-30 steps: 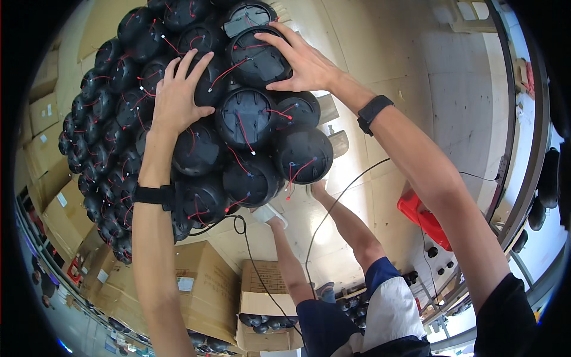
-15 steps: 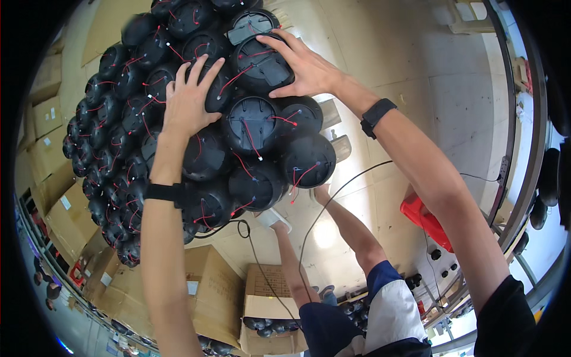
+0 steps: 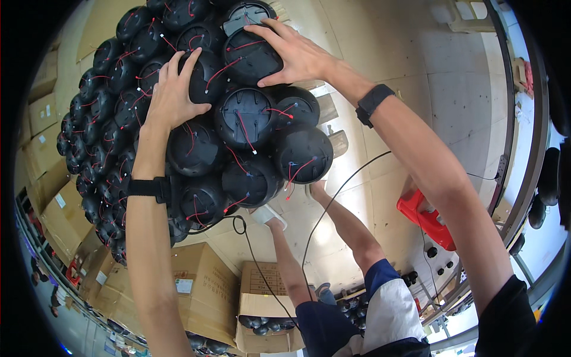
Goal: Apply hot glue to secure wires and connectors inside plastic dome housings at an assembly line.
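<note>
A large heap of black, round plastic housings with short red wires fills the upper left. My left hand (image 3: 175, 95) curves around the left side of a round black housing (image 3: 206, 76), fingers at its upper edge and thumb at its lower edge. Against its right, my right hand (image 3: 294, 56) spans another round black housing (image 3: 253, 56), fingers over the top and thumb below. Just beneath the hands lies a housing with a ribbed flat face (image 3: 244, 118) and a red lead with a white plug. The undersides of the gripped housings are hidden.
Open cardboard boxes (image 3: 205, 285) stand below the heap, some holding black parts. A black cable (image 3: 253, 256) loops across the floor by my legs. A red plastic stool or bin (image 3: 425, 217) is at the right, near a metal rack (image 3: 523, 196).
The whole heap sits slightly farther left and up in view. My left hand has slid left across its housing, its fingers closer together. My right hand keeps its hold.
</note>
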A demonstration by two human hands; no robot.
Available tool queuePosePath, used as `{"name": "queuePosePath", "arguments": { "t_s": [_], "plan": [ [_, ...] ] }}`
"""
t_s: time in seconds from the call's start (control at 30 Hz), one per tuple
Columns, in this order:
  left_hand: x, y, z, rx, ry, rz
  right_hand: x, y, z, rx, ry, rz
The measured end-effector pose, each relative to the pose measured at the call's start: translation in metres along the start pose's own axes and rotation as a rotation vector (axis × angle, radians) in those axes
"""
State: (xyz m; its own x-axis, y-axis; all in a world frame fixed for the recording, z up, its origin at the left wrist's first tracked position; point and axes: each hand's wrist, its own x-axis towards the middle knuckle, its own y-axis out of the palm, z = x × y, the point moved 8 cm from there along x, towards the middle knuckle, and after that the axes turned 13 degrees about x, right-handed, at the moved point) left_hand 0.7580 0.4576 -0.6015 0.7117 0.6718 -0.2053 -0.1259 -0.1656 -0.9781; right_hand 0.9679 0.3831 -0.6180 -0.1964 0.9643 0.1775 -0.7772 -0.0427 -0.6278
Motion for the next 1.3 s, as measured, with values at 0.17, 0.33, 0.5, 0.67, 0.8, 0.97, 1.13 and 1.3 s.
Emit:
{"name": "queuePosePath", "arguments": {
  "t_s": [0.17,0.33,0.5,0.67,0.8,0.97,1.13,1.3],
  "plan": [
    [0.001,-0.004,0.0,0.025,-0.026,0.113,0.004,0.005,-0.004,0.043,0.07,0.072],
    [-0.007,-0.008,-0.005,0.084,0.013,0.127,0.005,0.003,-0.003,0.125,0.013,0.046],
    [-0.011,-0.005,-0.004,0.084,0.054,0.072,0.01,0.005,-0.005,0.096,-0.01,0.042],
    [-0.017,0.0,0.002,0.064,0.019,0.029,0.012,0.013,-0.003,0.103,0.024,0.107],
    [-0.017,0.004,0.007,-0.055,-0.003,0.051,0.015,0.015,0.001,0.056,0.026,0.081],
    [-0.015,0.005,0.005,-0.076,-0.004,0.028,0.018,0.012,-0.005,0.071,-0.011,0.041],
    [-0.016,0.009,0.015,-0.09,0.035,-0.048,0.027,0.005,0.012,0.172,-0.017,0.125],
    [-0.014,0.021,0.027,-0.038,0.06,-0.072,0.027,0.013,0.008,0.157,0.034,0.11]
  ]
}}
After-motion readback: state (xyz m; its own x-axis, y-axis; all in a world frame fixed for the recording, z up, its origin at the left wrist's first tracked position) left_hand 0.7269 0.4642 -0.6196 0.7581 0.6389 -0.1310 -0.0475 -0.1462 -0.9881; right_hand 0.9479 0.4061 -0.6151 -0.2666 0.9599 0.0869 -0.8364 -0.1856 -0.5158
